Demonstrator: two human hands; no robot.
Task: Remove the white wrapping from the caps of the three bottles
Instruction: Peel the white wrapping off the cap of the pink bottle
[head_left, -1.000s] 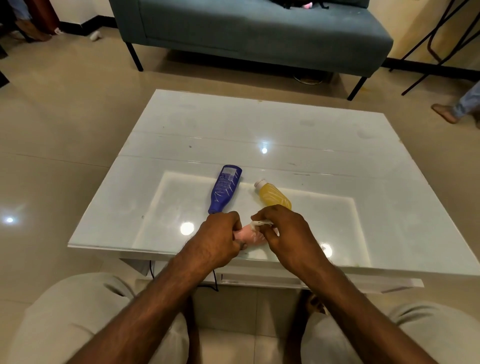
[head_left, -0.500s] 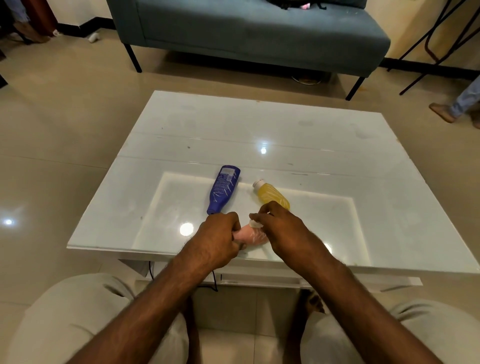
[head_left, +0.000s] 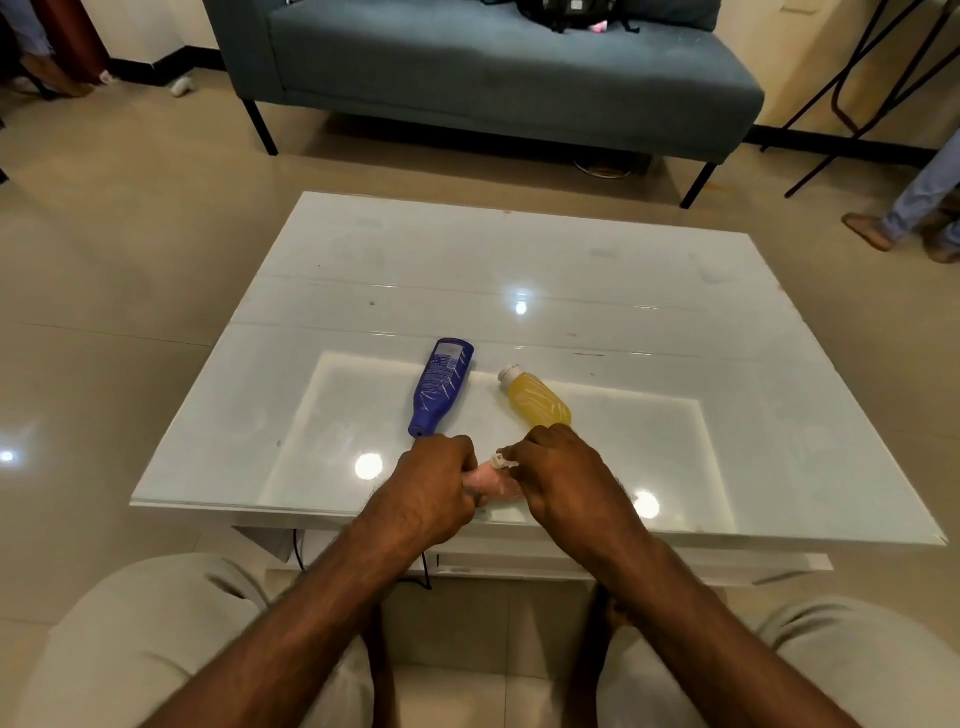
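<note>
Left hand (head_left: 434, 486) grips crosswise pink bottle (head_left: 491, 480); right hand (head_left: 563, 478) pinches its right-pointing wrapping (head_left: 501, 461).

Left hand (head_left: 434, 486) grips bottle (head_left: 487, 482), right hand (head_left: 566, 483) pinches wrapping (head_left: 501, 460)

Wrap bunches up
I see the white wrapping (head_left: 501, 460), a flat strip before, now crumpled in my right hand (head_left: 563, 480) grip.

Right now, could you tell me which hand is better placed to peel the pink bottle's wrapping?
Right, I'd say: the right hand pinches the white wrapping, while the left hand grips the pink bottle steady.
</note>
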